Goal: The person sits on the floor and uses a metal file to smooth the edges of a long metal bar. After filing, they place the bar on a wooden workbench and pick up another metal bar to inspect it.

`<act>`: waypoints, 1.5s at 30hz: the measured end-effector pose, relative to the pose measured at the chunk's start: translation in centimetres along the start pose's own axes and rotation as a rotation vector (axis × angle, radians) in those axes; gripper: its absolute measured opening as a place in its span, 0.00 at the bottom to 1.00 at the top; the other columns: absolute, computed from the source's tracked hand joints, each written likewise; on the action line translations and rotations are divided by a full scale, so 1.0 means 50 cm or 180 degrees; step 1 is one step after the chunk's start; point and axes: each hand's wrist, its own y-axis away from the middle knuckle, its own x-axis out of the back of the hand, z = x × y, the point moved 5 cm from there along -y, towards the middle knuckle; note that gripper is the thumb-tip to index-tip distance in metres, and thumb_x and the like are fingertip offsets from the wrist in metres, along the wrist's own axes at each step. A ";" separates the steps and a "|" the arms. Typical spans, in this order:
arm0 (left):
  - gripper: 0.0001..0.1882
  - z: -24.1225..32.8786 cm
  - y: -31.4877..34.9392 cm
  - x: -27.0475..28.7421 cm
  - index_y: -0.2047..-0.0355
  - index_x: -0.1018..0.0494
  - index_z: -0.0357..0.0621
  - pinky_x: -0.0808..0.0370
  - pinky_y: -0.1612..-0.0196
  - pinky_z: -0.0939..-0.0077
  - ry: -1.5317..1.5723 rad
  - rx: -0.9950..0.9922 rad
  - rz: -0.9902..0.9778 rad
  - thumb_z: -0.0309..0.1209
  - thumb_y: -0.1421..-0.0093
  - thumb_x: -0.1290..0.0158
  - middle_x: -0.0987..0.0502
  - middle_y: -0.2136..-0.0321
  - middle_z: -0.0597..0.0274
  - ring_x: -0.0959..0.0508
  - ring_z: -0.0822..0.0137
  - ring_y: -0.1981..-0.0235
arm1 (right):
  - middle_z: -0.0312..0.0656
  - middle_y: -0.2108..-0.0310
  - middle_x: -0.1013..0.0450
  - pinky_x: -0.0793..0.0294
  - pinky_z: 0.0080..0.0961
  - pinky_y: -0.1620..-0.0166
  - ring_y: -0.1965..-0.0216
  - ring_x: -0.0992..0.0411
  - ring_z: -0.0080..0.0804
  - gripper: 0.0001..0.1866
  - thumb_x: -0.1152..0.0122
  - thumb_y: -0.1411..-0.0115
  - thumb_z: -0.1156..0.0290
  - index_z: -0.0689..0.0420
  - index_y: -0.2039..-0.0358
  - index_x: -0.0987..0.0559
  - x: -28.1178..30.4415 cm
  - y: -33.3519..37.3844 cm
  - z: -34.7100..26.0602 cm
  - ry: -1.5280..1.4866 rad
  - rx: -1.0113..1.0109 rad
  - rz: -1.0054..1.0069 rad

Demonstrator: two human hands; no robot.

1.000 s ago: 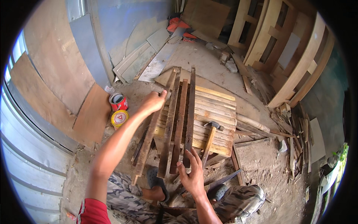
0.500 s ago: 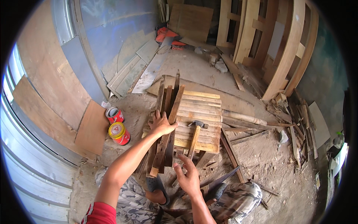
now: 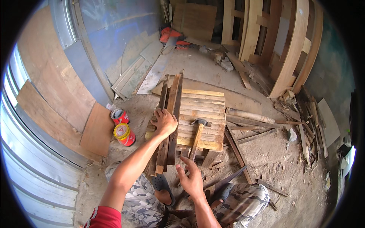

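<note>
Workshop floor, seen from above. The left hand [image 3: 164, 121] holds its grip closed over a bundle of dark wooden slats [image 3: 170, 117], about three, standing on edge along the left side of a low slatted counter [image 3: 203, 114]. The right hand [image 3: 191, 178] hangs with its grip wide and empty near the slats' lower ends. One hammer [image 3: 197, 133] lies untouched on the counter. The slats appear gathered but not yet laid flat or fastened. Two red and yellow cans [image 3: 122, 125] stand left of the counter.
</note>
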 end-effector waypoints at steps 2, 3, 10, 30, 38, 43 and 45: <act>0.36 -0.006 -0.017 0.007 0.33 0.51 0.28 0.60 0.31 0.26 0.0077 0.0129 -0.0041 0.42 0.32 0.58 0.58 0.29 0.35 0.61 0.38 0.27 | 0.53 0.46 0.26 0.28 0.37 0.43 0.43 0.27 0.44 0.23 0.40 0.33 0.61 0.62 0.43 0.25 0.000 0.004 -0.005 0.0023 -0.0050 -0.0016; 0.36 -0.008 -0.018 0.014 0.33 0.51 0.28 0.58 0.31 0.26 0.0130 0.0211 -0.0086 0.42 0.33 0.56 0.58 0.29 0.34 0.61 0.37 0.27 | 0.53 0.46 0.26 0.28 0.37 0.43 0.43 0.27 0.44 0.23 0.40 0.33 0.61 0.62 0.43 0.25 -0.002 0.005 -0.011 0.0031 -0.0056 -0.0036; 0.59 -0.031 0.000 -0.011 0.29 0.58 0.38 0.55 0.34 0.23 -0.0303 0.0405 -0.0304 0.61 0.46 0.42 0.60 0.28 0.35 0.58 0.38 0.27 | 0.53 0.46 0.26 0.28 0.38 0.43 0.43 0.27 0.44 0.24 0.40 0.33 0.60 0.63 0.43 0.25 -0.010 0.011 -0.019 0.0143 -0.0070 -0.0148; 0.70 -0.094 0.006 0.017 0.29 0.59 0.32 0.34 0.36 0.48 -0.0554 0.0020 -0.0360 0.64 0.56 0.33 0.45 0.33 0.35 0.42 0.42 0.32 | 0.53 0.43 0.28 0.24 0.34 0.47 0.43 0.27 0.40 0.28 0.39 0.33 0.62 0.66 0.38 0.31 -0.056 0.017 0.006 -0.0657 -0.0585 -0.0487; 0.71 -0.106 0.096 0.020 0.31 0.56 0.27 0.27 0.43 0.50 -0.0766 -0.0154 -0.0360 0.65 0.57 0.33 0.40 0.40 0.30 0.36 0.42 0.38 | 0.52 0.42 0.29 0.25 0.33 0.47 0.45 0.27 0.38 0.32 0.39 0.33 0.63 0.64 0.34 0.37 -0.092 0.022 0.006 -0.0656 -0.0798 -0.0654; 0.69 -0.131 0.108 0.046 0.33 0.51 0.23 0.26 0.43 0.53 -0.0653 -0.0029 -0.0363 0.64 0.59 0.32 0.38 0.41 0.30 0.31 0.40 0.41 | 0.52 0.42 0.29 0.27 0.33 0.44 0.44 0.28 0.37 0.33 0.39 0.33 0.62 0.64 0.33 0.38 -0.096 0.022 0.019 -0.0726 -0.0836 -0.0718; 0.70 -0.157 0.115 0.045 0.33 0.51 0.21 0.27 0.41 0.53 -0.0573 -0.0080 -0.0436 0.64 0.60 0.32 0.38 0.40 0.27 0.31 0.38 0.40 | 0.53 0.41 0.31 0.28 0.33 0.43 0.43 0.29 0.37 0.34 0.40 0.32 0.61 0.63 0.32 0.39 -0.091 0.018 0.023 -0.0794 -0.0874 -0.0721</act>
